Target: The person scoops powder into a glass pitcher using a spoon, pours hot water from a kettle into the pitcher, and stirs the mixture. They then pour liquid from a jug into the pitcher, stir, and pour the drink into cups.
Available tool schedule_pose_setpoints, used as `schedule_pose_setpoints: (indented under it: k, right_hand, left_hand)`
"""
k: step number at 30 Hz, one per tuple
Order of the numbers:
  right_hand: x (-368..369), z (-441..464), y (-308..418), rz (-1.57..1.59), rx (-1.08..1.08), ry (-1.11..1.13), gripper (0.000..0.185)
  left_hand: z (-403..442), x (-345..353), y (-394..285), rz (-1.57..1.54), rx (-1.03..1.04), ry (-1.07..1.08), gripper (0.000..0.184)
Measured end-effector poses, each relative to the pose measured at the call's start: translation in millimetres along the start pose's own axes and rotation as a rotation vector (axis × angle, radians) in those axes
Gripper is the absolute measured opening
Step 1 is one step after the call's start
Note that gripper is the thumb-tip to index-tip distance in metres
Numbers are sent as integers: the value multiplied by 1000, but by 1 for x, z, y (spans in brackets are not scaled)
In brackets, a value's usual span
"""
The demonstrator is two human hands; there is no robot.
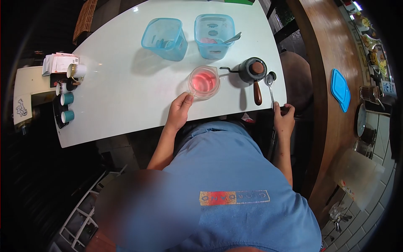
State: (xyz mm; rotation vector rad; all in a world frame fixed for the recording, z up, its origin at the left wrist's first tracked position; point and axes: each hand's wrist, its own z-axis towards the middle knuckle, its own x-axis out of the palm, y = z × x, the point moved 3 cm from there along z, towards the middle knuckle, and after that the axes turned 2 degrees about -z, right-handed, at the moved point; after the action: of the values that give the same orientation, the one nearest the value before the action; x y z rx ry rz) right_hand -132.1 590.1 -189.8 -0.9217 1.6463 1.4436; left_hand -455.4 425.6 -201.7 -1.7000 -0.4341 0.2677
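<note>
My left hand (180, 110) is closed on the handle of a small clear glass jug (204, 82) with pink liquid in it, near the front of the white table. At the table's right edge, the fingers of my right hand (284, 119) are on the handle end of a long metal spoon (269, 80). The spoon's bowl lies over the tabletop, beside a small dark round object (273, 75). Between the jug and the spoon stands a dark metal coffee grinder (249, 70) with a crank arm and a brown wooden handle.
Two translucent blue tubs (166, 40) (214, 35) stand further back; the right one holds pinkish contents and a utensil (233, 38). Teal cups (67, 99) and a white mug (77, 70) sit at the left edge. A blue lid (340, 90) lies on the wooden counter (321, 71).
</note>
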Motion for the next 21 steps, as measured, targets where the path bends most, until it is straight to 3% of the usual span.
schedule_pose_setpoints:
  k: [6, 8, 13, 21]
  right_hand:
    - [5, 7, -10, 203, 154, 160, 50]
    - [16, 8, -18, 416, 172, 272, 46]
    - [21, 13, -23, 531, 99, 307, 23]
    - [12, 19, -28, 753, 161, 296, 18]
  left_hand:
    - [0, 3, -3, 77, -9, -54, 33]
    - [-2, 4, -5, 99, 8, -80, 33]
    - [-3, 5, -6, 191, -12, -140, 34]
    - [-1, -1, -5, 218, -23, -136, 34]
